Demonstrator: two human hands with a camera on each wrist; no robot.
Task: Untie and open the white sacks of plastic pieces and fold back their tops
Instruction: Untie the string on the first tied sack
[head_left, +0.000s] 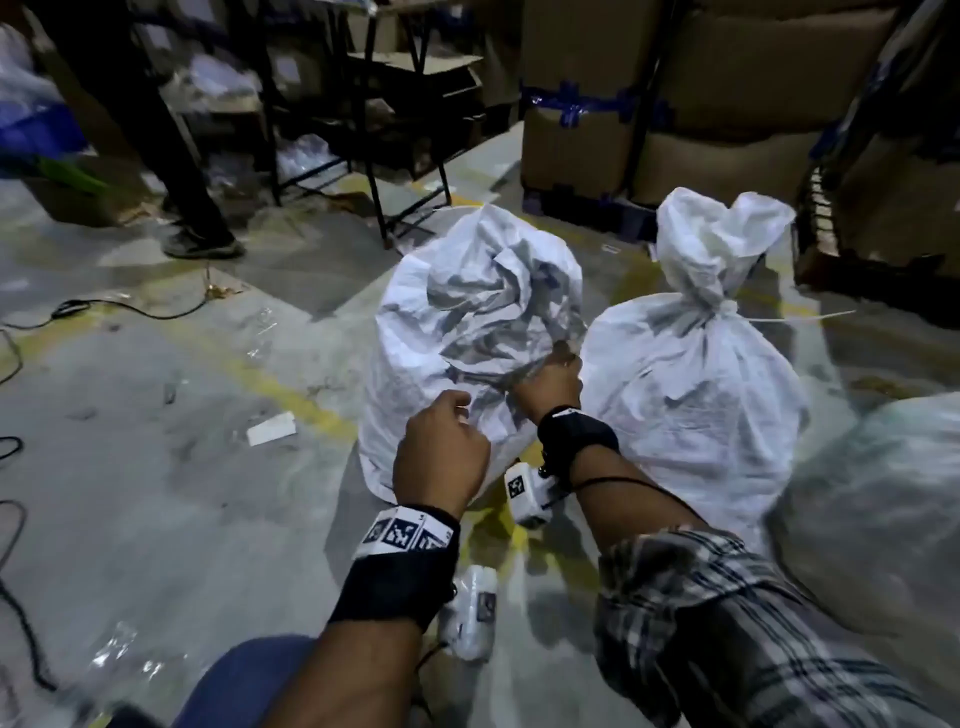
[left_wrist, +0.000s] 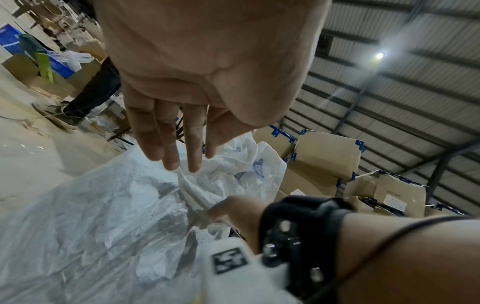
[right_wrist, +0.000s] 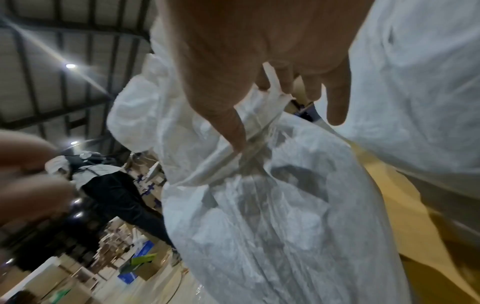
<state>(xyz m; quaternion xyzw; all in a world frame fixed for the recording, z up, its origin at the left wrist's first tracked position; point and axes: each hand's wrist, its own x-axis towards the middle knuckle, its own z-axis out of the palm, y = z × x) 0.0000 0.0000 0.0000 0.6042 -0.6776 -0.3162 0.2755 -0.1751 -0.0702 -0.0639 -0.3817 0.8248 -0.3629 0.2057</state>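
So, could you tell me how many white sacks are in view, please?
2 for certain: the sack being worked on at centre, and a tied sack to its right. A blurred pale bulk at the right edge may be a third.

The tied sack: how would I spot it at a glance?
Find the stacked cardboard boxes at the back right. Two white sacks stand on the floor before them; take the right one, the tied sack. Unlike its loosened neighbour, its neck is cinched by a white tie.

White sacks, yellow-lined grey floor, plaid sleeve.
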